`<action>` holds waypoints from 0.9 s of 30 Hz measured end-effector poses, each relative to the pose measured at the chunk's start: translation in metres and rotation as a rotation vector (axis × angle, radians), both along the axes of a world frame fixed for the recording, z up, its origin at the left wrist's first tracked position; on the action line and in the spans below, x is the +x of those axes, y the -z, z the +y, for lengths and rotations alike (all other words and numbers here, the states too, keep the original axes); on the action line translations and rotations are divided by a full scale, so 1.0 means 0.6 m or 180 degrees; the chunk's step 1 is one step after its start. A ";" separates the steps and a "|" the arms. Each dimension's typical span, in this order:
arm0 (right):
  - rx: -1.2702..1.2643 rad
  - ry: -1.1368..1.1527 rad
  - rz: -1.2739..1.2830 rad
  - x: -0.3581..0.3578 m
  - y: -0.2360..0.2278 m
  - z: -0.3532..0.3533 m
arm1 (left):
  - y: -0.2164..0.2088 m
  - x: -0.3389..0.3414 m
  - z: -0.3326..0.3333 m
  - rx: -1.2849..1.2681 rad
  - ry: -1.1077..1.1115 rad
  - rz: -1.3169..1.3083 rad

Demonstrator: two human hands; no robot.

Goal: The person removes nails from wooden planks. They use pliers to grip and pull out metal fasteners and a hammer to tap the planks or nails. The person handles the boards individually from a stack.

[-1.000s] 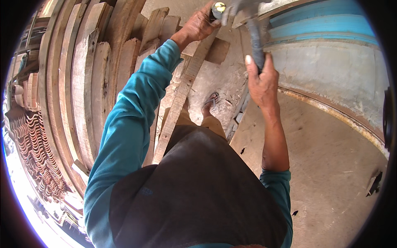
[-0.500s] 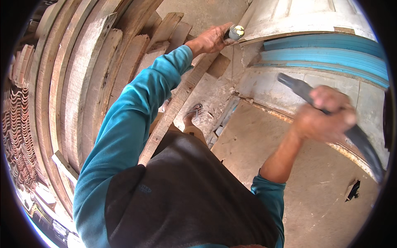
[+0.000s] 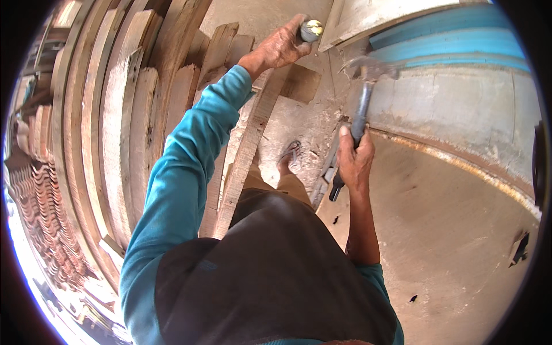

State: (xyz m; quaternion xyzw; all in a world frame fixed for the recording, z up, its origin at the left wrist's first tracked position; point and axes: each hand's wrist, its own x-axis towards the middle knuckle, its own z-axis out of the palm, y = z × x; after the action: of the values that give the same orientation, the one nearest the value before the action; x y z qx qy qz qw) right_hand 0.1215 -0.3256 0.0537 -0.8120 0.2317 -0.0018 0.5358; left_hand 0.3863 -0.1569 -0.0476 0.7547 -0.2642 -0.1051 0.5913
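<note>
My left hand (image 3: 279,49) is closed around a chisel (image 3: 311,31), whose thick grey handle points up and shows a worn yellow end; its blade is hidden below the hand. It is over the far end of a long wooden beam (image 3: 251,138); whether the chisel touches the wood I cannot tell. My right hand (image 3: 355,158) grips a claw hammer (image 3: 361,112) by its dark handle. The hammer's head, blurred by motion, is up and to the right of the chisel, apart from it. A short wood block (image 3: 301,84) sits beside the beam.
Several rough planks (image 3: 121,132) lean along the left, with stacked clay roof tiles (image 3: 52,218) beyond. Blue panels (image 3: 448,46) lie at the back right under a pale board (image 3: 379,17). A brown sheet (image 3: 443,241) with small holes fills the right. My sandalled foot (image 3: 292,150) is below the beam.
My right hand has brought the hammer from the far right leftward, nearer the chisel, with its head now in view. My left hand still holds the chisel; the whole view has shifted slightly.
</note>
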 end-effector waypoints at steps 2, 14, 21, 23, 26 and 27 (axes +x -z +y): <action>-0.0182 0.0048 -0.0022 -0.037 0.055 0.001 | -0.062 -0.008 -0.022 0.0152 0.0103 -0.0007; 0.0104 -0.1523 0.0408 -0.127 0.125 0.162 | -0.025 0.034 0.034 -0.1450 0.0078 0.1178; -0.0356 -0.0865 -0.0672 -0.096 0.235 0.254 | -0.061 0.036 0.017 -0.0783 0.0177 0.1060; 0.0181 -0.0378 -0.0051 -0.086 0.237 0.268 | -0.064 0.041 -0.004 -0.0518 -0.0029 0.0805; 0.0453 0.0024 0.0238 -0.085 0.244 0.281 | -0.028 0.089 -0.018 -0.1367 0.0565 0.1240; 0.0273 -0.0126 0.0258 -0.088 0.243 0.281 | -0.008 0.101 -0.014 -0.1364 0.0505 0.1228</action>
State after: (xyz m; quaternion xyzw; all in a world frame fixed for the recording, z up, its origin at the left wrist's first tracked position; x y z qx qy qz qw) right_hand 0.0686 -0.1571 -0.0919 -0.7921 0.2370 0.0516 0.5601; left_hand 0.4472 -0.1654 -0.0428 0.5557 -0.2212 -0.2342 0.7664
